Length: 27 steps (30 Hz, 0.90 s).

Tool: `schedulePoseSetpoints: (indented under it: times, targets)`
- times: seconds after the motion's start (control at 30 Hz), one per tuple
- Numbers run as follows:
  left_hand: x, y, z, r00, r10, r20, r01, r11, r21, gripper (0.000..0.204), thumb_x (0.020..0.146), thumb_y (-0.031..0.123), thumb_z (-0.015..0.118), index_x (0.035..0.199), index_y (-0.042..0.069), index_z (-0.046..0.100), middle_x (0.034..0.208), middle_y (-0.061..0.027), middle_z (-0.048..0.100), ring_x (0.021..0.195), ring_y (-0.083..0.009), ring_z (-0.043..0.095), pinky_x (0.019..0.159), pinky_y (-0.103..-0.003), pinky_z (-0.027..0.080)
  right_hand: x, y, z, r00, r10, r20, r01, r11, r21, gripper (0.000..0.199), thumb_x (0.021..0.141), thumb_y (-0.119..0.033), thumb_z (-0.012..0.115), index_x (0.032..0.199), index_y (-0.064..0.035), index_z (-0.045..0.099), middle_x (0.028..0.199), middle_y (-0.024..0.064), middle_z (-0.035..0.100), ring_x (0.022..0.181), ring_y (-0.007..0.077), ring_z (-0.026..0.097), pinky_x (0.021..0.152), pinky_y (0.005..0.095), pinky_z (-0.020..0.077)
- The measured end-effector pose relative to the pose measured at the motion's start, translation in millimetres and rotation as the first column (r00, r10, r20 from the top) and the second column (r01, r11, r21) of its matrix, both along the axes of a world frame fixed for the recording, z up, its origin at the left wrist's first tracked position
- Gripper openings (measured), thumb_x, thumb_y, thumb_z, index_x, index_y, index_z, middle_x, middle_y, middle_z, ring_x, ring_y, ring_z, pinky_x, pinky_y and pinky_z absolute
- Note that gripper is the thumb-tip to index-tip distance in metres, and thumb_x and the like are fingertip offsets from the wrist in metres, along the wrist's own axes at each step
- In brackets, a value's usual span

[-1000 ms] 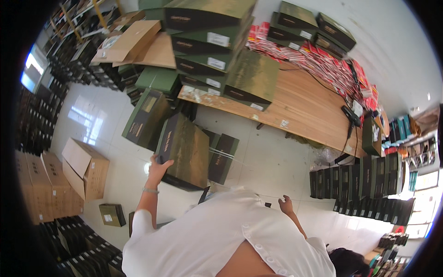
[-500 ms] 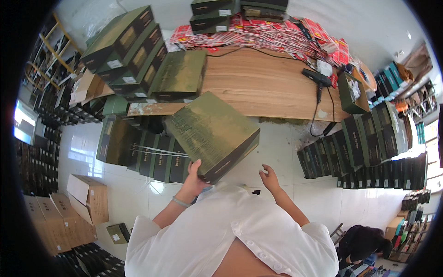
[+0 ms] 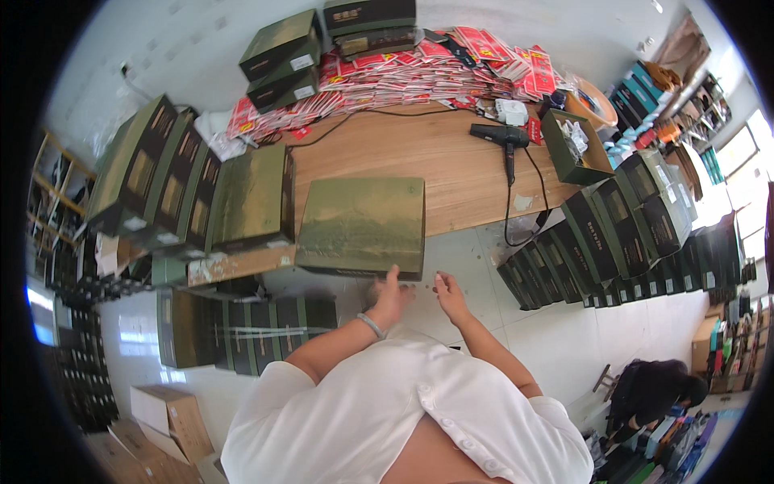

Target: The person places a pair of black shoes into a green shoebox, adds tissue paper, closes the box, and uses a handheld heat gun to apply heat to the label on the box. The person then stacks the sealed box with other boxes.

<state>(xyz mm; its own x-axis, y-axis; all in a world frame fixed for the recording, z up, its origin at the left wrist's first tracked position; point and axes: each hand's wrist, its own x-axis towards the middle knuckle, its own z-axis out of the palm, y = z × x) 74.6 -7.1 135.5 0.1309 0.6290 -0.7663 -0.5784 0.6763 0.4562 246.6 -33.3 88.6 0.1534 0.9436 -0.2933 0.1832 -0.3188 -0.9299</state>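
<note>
The green box point(image 3: 363, 222) overlaps the front edge of the tabletop point(image 3: 379, 141); whether it rests there or is held above is unclear. In front of the tabletop, the left hand point(image 3: 390, 299) has its thumb at the box's near face, its other fingers too blurred to tell their grip. The right hand point(image 3: 452, 298), also before the tabletop, has loosely curled, empty fingers. This looks like positioning the box; the next move seems to call for level support.
</note>
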Motion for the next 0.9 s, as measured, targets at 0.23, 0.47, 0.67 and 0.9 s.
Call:
schedulePoseSetpoints:
  times: [0.23, 0.47, 0.67, 0.9]
  targets:
    - [-135.6, 86.2, 8.1, 0.670, 0.370, -0.644, 0.202, 0.744, 0.637, 0.024, 0.102, 0.020, 0.045, 0.101, 0.002, 0.060, 0.093, -0.0079, 0.059, 0.086, -0.0172, 0.057, 0.081, -0.031, 0.046, 35.1, 101.0, -30.0, 0.958, -0.268, 0.102, 0.277, 0.957, -0.082, 0.057, 0.101, -0.048, 0.047, 0.128, 0.0019, 0.056, 0.117, 0.0169, 0.063, 0.106, 0.0250, 0.059, 0.092, 0.0363, 0.0450]
    - [-267.9, 126.3, -152.7, 0.874, -0.052, -0.483, 0.105, 0.991, 0.085, 0.059, 0.102, 0.049, 0.038, 0.133, 0.000, 0.049, 0.130, -0.0156, 0.055, 0.116, -0.0284, 0.054, 0.100, -0.039, 0.041, 10.7, 162.8, -75.2, 0.940, -0.219, -0.263, 0.060, 0.862, -0.504, 0.047, 0.098, -0.046, 0.046, 0.125, -0.0107, 0.062, 0.116, 0.0033, 0.068, 0.103, 0.0146, 0.062, 0.090, 0.0333, 0.0463]
    - [-278.2, 159.6, -149.5, 0.920, -0.133, -0.369, 0.152, 0.988, 0.024, 0.070, 0.100, 0.057, 0.038, 0.141, 0.001, 0.046, 0.141, -0.0156, 0.051, 0.124, -0.0292, 0.051, 0.104, -0.039, 0.041, 15.1, 196.4, -76.0, 0.943, -0.177, -0.282, 0.017, 0.871, -0.491, 0.049, 0.098, -0.048, 0.042, 0.123, -0.0119, 0.063, 0.118, 0.0054, 0.065, 0.108, 0.0181, 0.060, 0.094, 0.0377, 0.0454]
    - [-280.4, 180.1, -69.5, 0.973, 0.204, 0.112, -0.222, 0.956, 0.193, 0.060, 0.101, 0.056, 0.034, 0.134, 0.009, 0.053, 0.134, -0.0060, 0.058, 0.125, -0.0251, 0.051, 0.112, -0.036, 0.031, 18.4, 262.8, -9.1, 0.871, -0.118, -0.476, -0.114, 0.895, -0.431, 0.052, 0.098, -0.046, 0.046, 0.133, -0.0083, 0.053, 0.122, 0.0065, 0.064, 0.113, 0.0251, 0.058, 0.106, 0.0419, 0.0402]
